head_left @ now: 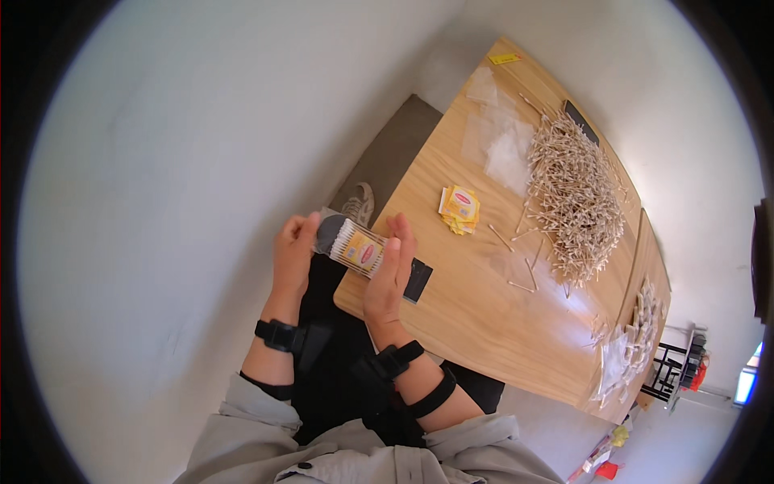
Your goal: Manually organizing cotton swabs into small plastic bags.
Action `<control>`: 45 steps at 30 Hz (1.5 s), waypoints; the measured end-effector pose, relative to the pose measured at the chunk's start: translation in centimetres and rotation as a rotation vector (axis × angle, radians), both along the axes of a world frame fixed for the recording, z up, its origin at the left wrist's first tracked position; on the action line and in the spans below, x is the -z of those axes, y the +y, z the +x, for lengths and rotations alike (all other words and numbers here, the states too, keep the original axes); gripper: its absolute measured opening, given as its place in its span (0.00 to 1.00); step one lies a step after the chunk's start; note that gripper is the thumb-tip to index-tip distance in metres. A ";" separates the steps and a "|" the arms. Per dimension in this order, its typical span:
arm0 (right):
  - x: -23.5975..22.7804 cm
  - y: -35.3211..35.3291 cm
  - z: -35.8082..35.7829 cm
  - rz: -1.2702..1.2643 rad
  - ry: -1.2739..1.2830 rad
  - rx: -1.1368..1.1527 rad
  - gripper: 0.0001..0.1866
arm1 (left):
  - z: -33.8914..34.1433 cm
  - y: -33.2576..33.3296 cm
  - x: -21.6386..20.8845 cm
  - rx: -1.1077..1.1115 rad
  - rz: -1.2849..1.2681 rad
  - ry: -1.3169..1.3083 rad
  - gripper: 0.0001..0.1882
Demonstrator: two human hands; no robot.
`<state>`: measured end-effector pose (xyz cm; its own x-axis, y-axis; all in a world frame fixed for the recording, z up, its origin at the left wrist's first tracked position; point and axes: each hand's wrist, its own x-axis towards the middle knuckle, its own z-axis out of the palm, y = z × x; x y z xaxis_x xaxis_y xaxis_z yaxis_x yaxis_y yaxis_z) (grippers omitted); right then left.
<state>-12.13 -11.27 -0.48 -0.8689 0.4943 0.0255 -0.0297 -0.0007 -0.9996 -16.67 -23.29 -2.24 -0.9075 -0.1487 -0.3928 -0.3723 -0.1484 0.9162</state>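
Note:
Over the near left corner of the wooden table, both my hands hold a clear plastic bag of cotton swabs [348, 245]. White swab tips line up across the bag, and a yellow and white card with a red mark shows through its front. My left hand [293, 252] pinches the bag's upper left end, where the film is loose. Around the opposite end curls my right hand [389, 274], thumb and fingers raised beside the bag's edge. Part of that end is hidden by the hand.
A stack of yellow cards [460, 208] lies on the table [451, 319]. Farther right is a large heap of loose cotton swabs [574, 198], with a few strays. Clear plastic bags [509, 153] lie behind. Beside my right hand is a dark flat object [418, 280]. Filled bags [638, 335] lie far right.

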 end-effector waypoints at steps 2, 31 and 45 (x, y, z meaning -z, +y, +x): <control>0.0 0.1 0.0 0.003 0.008 0.007 0.23 | 1.0 -1.4 0.8 -0.097 0.110 -0.058 0.13; -0.3 -1.4 -2.2 -0.022 0.015 -0.193 0.27 | 2.1 3.7 0.2 0.099 0.390 -0.081 0.15; -6.6 -3.4 -3.2 -0.020 0.260 -0.488 0.32 | 1.7 0.9 -7.3 -0.106 0.087 0.206 0.12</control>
